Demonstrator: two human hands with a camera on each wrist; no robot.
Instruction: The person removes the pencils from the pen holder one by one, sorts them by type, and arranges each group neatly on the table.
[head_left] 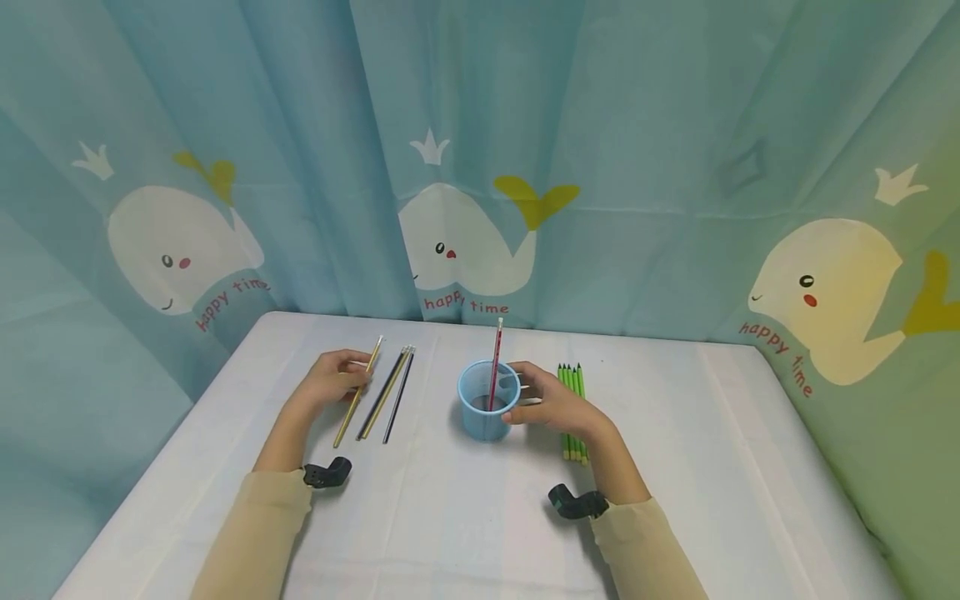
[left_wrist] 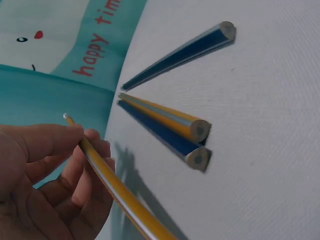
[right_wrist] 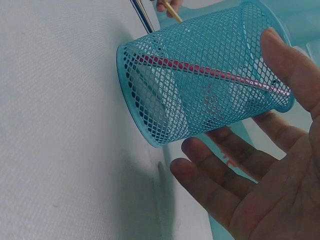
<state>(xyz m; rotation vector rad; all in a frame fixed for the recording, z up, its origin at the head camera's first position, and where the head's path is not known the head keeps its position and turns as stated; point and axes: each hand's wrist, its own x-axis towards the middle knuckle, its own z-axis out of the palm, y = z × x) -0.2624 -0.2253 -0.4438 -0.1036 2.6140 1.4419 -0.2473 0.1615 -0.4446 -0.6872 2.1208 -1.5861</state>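
In the head view my left hand [head_left: 332,380] pinches a yellow striped pencil [head_left: 347,421] between thumb and fingers, raised at a slant above the cloth. Beside it lie two dark blue pencils [left_wrist: 175,55] and another yellow pencil [left_wrist: 167,116], their flat unsharpened ends showing in the left wrist view. My right hand [head_left: 558,407] holds a light blue mesh pen cup [head_left: 483,427] at its right side, thumb at the front near the rim and fingers behind. One red pencil [head_left: 496,360] leans inside the cup, its top sticking out above the rim.
Several green pencils [head_left: 576,382] lie in a row to the right of the cup, partly under the right hand and wrist. A white cloth [head_left: 465,525] covers the table. Behind it hangs a blue-green curtain [head_left: 645,167] with whale prints.
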